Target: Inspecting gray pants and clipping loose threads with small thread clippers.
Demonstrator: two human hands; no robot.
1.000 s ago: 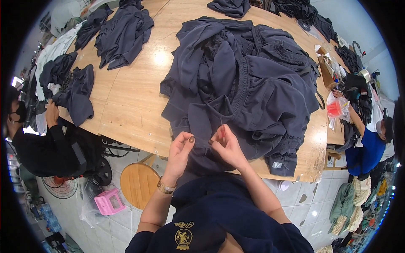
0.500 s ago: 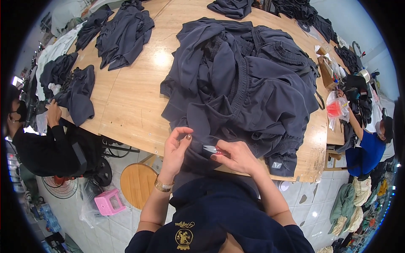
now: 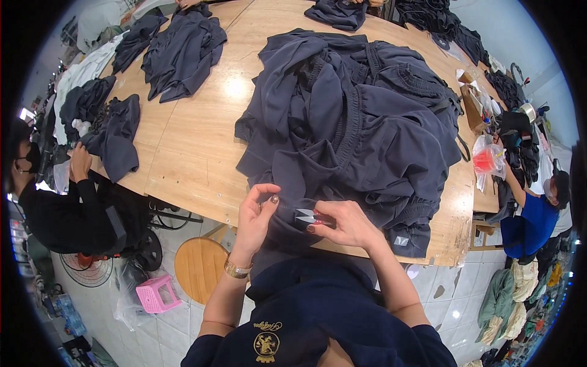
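Note:
A big heap of dark grey garments with gathered elastic waistbands [image 3: 391, 128] lies on the table before me. My left hand [image 3: 255, 215] pinches the edge of a dark garment between thumb and fingers at the heap's near side. In my right hand [image 3: 348, 224] is a small pair of thread snips [image 3: 305, 215] with red on the grip. Its pale blades point left, spread apart, close over the dark cloth near my left hand. Whether a thread lies between the blades is too small to tell.
The wooden table [image 3: 189, 140] carries more dark garments [image 3: 183, 55] at the far left. A person in black [image 3: 67, 214] handles cloth at the left; one in blue [image 3: 532, 214] is at the right. A round wooden stool [image 3: 200, 269] and pink plastic stool [image 3: 159, 293] stand below.
The snips' blades have spread wider apart. My left hand keeps its pinch in nearly the same place. At the far edge, another person's hands have come onto the dark garments.

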